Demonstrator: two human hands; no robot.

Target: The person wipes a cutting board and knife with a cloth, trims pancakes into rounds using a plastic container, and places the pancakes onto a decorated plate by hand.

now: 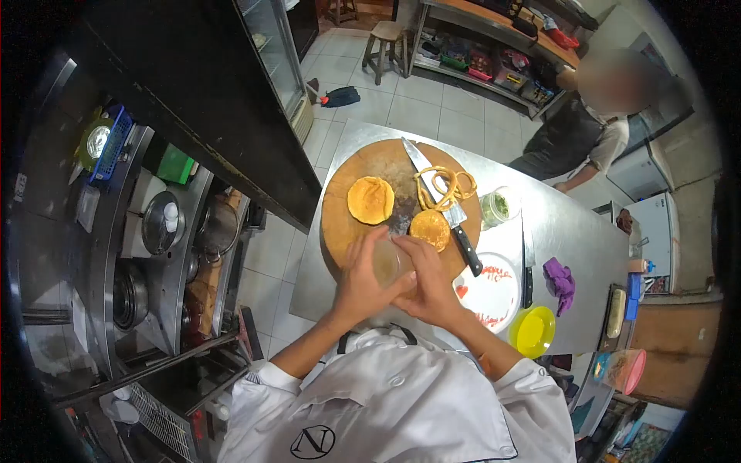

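Both hands are closed around a clear, cup-like vessel [387, 264], held over the near edge of the round wooden chopping board [345, 241]. The left hand [360, 270] grips its left side and the right hand [429, 279] its right, with fingers curled about the wall. The vessel looks pale inside, but fingers hide so much that I can't tell whether it holds anything or is an open ring.

To handle it well, I'd keep the pressure even from both sides, hold it level, and keep the wrists clear of the kitchen knife [455, 217], whose handle points toward the near right. The larger pancake [370, 200] lies on the left of the board, beyond the left hand; the smaller pancake disc [429, 231] is just beyond the right. Thin pancake rings [437, 202] drape across the blade.

Right of the board, a clear jar [501, 205] contains chopped greenery. Nearer, a white plate [498, 297] bears red sauce lettering, and beside it a yellow bowl [532, 333] shows its bright inner wall.
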